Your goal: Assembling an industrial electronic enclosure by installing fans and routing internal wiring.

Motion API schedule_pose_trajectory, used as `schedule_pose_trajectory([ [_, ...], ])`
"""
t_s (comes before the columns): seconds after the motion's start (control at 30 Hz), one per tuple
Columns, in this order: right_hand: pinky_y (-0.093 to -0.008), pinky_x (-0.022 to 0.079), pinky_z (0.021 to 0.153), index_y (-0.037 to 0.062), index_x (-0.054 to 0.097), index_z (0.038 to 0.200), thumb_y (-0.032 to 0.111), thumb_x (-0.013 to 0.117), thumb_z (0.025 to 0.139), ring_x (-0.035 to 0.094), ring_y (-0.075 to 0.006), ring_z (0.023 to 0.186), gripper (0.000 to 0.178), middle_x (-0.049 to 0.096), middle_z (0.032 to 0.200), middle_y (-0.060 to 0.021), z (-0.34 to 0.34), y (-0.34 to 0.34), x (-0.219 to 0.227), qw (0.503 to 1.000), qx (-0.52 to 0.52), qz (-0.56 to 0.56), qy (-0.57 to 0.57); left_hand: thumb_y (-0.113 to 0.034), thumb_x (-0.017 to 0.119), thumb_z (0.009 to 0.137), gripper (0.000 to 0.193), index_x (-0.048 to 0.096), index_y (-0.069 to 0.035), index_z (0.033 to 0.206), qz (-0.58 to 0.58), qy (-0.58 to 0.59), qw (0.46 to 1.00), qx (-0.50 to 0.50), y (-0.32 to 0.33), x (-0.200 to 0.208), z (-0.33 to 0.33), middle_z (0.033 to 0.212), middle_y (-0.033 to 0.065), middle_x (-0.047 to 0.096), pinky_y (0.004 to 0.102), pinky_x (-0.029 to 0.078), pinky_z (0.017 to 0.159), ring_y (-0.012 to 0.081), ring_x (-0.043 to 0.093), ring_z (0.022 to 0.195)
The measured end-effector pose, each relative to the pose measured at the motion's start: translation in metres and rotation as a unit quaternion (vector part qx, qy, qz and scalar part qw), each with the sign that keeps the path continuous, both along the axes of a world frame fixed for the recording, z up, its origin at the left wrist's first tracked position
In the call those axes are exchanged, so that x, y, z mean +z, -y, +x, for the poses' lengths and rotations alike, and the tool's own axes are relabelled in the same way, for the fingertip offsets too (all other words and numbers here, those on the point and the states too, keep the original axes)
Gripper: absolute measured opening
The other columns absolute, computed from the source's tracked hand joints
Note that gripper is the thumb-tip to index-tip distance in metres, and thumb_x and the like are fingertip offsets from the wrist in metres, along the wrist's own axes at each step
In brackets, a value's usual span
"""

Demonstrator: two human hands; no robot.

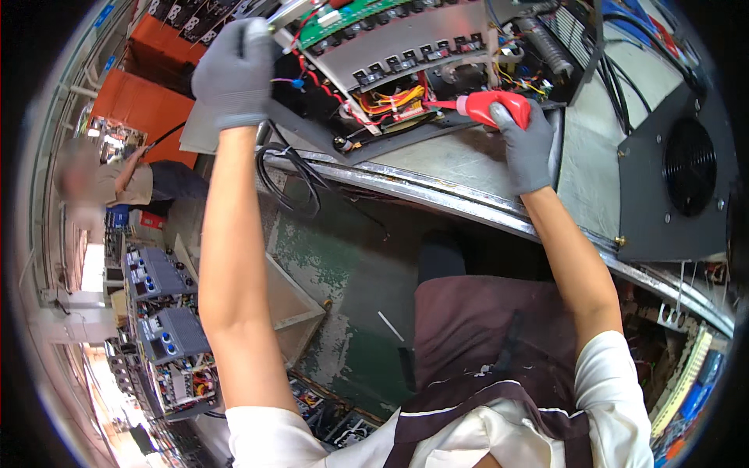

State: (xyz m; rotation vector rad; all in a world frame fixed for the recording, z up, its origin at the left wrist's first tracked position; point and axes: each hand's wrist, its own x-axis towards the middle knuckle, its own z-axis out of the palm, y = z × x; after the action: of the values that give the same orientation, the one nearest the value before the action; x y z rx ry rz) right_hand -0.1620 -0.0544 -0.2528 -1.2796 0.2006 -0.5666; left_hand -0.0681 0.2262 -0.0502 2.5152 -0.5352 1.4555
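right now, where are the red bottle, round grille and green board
Red bottle (495, 100), head view: its body.
Round grille (690, 166), head view: its middle.
Green board (360, 15), head view: its surface.

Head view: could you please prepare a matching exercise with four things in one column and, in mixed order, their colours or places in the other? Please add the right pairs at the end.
Things
1. Squeeze bottle
2. Coiled cable
3. Circuit board
4. Fan grille

Colours or places
A. Set in the dark panel at the right
B. Green, near the top of the picture
C. Red, held in the gloved right hand
D. Hanging at the front edge of the bench

Right pairs: 1-C, 2-D, 3-B, 4-A
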Motion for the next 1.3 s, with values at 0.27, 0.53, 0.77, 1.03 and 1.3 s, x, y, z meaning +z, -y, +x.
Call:
schedule_pose_trajectory([
  [0.27, -0.0282, 0.052, 0.066, 0.0029, 0.063, 0.104, 0.025, 0.071, 0.084, 0.061, -0.0146, 0.079, 0.031, 0.064, 0.095, -0.0062, -0.004, 0.01, -0.004, 1.0, 0.009, 0.008, -0.012, -0.012, 0.065, 0.07, 0.036, 0.064, -0.011, 0.106, 0.081, -0.023, 0.982, -0.17, 0.084, -0.145, -0.082, 0.101, 0.0097, 0.061, 0.0378, 0.046, 0.073, 0.0269, 0.059, 0.088],
  [0.53, -0.0272, 0.053, 0.054, 0.0047, 0.055, 0.113, 0.026, 0.067, 0.086, 0.065, -0.0182, 0.065, 0.036, 0.066, 0.092, -0.009, 0.009, 0.029, -0.018, 0.982, -0.013, 0.185, -0.032, -0.021, 0.061, 0.08, 0.037, 0.058, -0.005, 0.114, 0.02, -0.221, 0.975, -0.016, 0.122, -0.166, -0.057, 0.112, 0.0128, 0.057, 0.0411, 0.05, 0.073, 0.0301, 0.059, 0.091],
  [0.77, -0.0296, 0.054, 0.052, 0.0065, 0.054, 0.114, 0.028, 0.068, 0.084, 0.065, -0.0189, 0.064, 0.039, 0.066, 0.091, -0.0096, 0.01, 0.041, -0.022, 0.977, 0.01, 0.213, -0.028, -0.027, 0.065, 0.078, 0.042, 0.057, -0.009, 0.115, 0.073, -0.26, 0.962, 0.049, 0.123, -0.172, -0.063, 0.111, 0.0129, 0.054, 0.0434, 0.047, 0.077, 0.0315, 0.054, 0.099],
  [1.03, -0.0277, 0.052, 0.054, 0.0063, 0.055, 0.113, 0.029, 0.067, 0.085, 0.064, -0.0176, 0.066, 0.037, 0.065, 0.092, -0.009, 0.009, 0.046, -0.02, 0.972, 0.027, 0.231, -0.038, -0.012, 0.062, 0.076, 0.036, 0.055, -0.008, 0.111, -0.004, -0.296, 0.954, 0.053, 0.137, -0.173, -0.068, 0.126, 0.0167, 0.046, 0.0425, 0.054, 0.079, 0.0352, 0.054, 0.1],
  [1.3, -0.0272, 0.047, 0.057, 0.0036, 0.056, 0.111, 0.035, 0.062, 0.09, 0.059, -0.015, 0.068, 0.038, 0.063, 0.088, -0.0072, 0.001, 0.036, 0.002, 0.988, 0.015, 0.153, -0.006, -0.011, 0.058, 0.078, 0.04, 0.051, -0.006, 0.118, -0.006, -0.244, 0.97, -0.008, 0.112, -0.197, -0.066, 0.126, 0.0169, 0.052, 0.0422, 0.051, 0.079, 0.0353, 0.057, 0.096],
])
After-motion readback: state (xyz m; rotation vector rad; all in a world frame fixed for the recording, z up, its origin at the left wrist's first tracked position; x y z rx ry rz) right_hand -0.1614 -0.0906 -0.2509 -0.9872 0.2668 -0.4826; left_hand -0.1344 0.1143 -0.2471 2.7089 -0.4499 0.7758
